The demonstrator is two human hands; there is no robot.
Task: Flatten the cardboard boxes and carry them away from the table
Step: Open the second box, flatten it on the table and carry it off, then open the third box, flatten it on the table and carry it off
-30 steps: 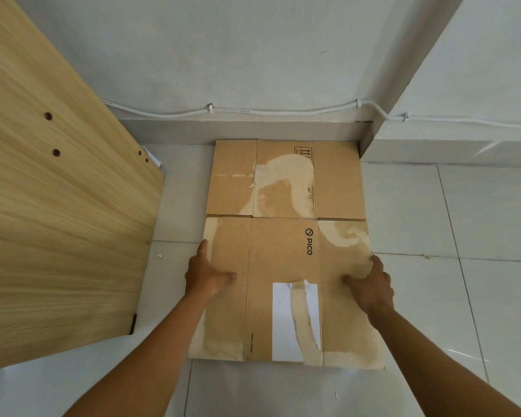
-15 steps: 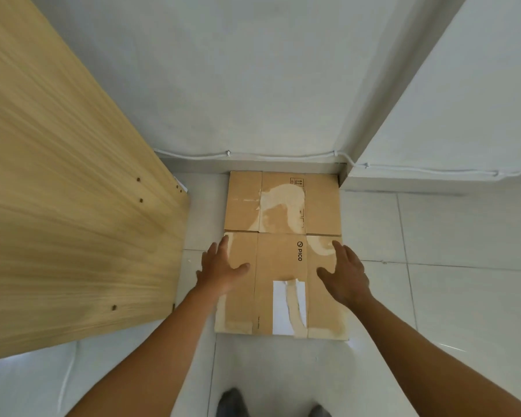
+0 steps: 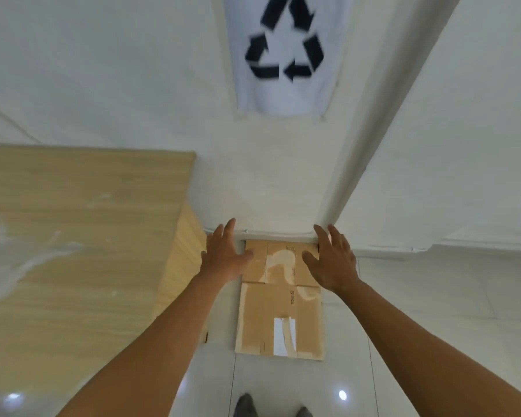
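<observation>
Cardboard (image 3: 280, 314) lies flat on the tiled floor (image 3: 433, 341) in front of me, its far edge close against the wall (image 3: 268, 191) under a recycling sign (image 3: 285, 52); it is opened out into panels with creases between them, patches torn pale, and a white label near the near edge. My left hand (image 3: 223, 260) and right hand (image 3: 333, 263) hang above its far half, fingers spread and empty, palms down; whether they touch the sheet I cannot tell, though they look clear of it.

I judge the sheet light and fairly stiff across each panel but floppy at the creases, so lifted by one corner it would likely sag or fold; its surface looks dry and not slippery; the torn facing suggests it could rip further if dragged. Best hold, I think, is the two long side edges near the middle crease, one hand each, or folded at that crease and pinched along the fold.

A wooden table (image 3: 82, 236) stands just left of the sheet, its side panel near my left forearm; a wall corner juts in at the right of the far edge; a cable runs along the skirting; my shoes (image 3: 271, 406) stand well back from the near edge; nothing lies on the sheet itself.
</observation>
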